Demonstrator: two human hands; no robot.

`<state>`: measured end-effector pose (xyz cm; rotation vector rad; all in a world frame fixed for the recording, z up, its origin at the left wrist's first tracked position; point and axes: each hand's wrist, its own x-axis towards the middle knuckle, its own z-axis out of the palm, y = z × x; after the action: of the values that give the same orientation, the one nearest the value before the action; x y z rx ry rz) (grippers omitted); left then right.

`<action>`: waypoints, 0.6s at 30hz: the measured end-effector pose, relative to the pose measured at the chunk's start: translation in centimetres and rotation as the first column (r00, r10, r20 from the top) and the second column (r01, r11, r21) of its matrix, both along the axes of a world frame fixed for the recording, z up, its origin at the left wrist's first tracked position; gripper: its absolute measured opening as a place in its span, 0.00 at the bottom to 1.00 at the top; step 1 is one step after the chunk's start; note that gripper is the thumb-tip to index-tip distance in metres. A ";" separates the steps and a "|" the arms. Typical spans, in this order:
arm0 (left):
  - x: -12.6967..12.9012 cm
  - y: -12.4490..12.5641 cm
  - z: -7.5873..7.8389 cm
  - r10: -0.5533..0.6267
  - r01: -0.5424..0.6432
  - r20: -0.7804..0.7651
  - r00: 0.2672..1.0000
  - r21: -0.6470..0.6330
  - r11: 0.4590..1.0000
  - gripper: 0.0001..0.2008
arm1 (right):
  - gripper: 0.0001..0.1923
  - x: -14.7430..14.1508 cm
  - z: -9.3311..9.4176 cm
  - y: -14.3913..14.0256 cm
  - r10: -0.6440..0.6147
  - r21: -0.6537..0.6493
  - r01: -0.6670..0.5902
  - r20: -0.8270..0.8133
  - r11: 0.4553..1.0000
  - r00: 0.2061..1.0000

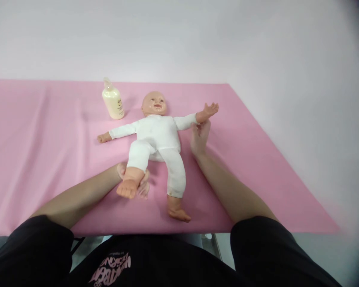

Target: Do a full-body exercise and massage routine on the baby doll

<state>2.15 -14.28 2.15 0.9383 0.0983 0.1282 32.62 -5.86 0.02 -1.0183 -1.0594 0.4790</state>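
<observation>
Fingers [143, 186] of the left hand [134, 179] curled under a baby doll's [157, 137] raised foot, cupping it from below.

Nearer the person, the doll's other leg lay flat on the pink surface [48, 159]. The doll lay on its back in a white suit. Farther off, the right hand [200, 137] closed its fingers around the doll's wrist, holding that arm outstretched. Beyond stood a cream lotion bottle [113, 101], upright and untouched, just beside the doll's head.

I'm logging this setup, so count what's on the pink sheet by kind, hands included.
Baby doll: 1
Lotion bottle: 1
Left hand, under the doll's raised leg: 1
Right hand, at the doll's wrist: 1
Total: 4, all on the pink sheet.
</observation>
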 end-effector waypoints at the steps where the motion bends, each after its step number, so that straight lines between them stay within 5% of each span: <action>1: 0.1 -0.1 -0.1 -0.066 0.067 0.074 0.995 -0.024 0.997 0.30 | 0.28 -0.4 0.4 -0.5 0.011 0.029 -0.013 0.069 0.999 0.998; 3: 0.2 -0.2 0.2 -0.032 0.046 0.155 0.987 -0.087 0.995 0.32 | 0.27 -1.1 0.9 -1.4 0.040 0.060 -0.053 0.198 0.997 0.979; 6: 0.5 -0.3 1.6 0.280 -0.265 0.070 0.957 -0.176 0.948 0.30 | 0.25 -1.8 1.2 -2.3 0.064 0.078 -0.101 0.383 0.992 0.922; 9: 0.8 -0.5 2.8 0.410 -0.401 -0.002 0.912 -0.213 0.891 0.29 | 0.21 -1.9 1.6 -2.8 0.074 0.098 -0.156 0.564 0.983 0.822; 14: 1.1 -0.7 2.9 0.467 -0.456 -0.023 0.884 -0.259 0.851 0.28 | 0.16 -2.0 2.3 -2.9 0.114 0.080 -0.259 0.747 0.962 0.655; 18: 0.8 -0.4 1.8 0.398 -0.376 0.034 0.917 -0.264 0.888 0.29 | 0.16 -2.2 2.3 -3.0 0.124 0.072 -0.253 0.722 0.965 0.681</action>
<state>2.93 -14.68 3.93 0.6464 0.2169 0.5169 30.47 -8.84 2.31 -0.9601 -1.8959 0.1313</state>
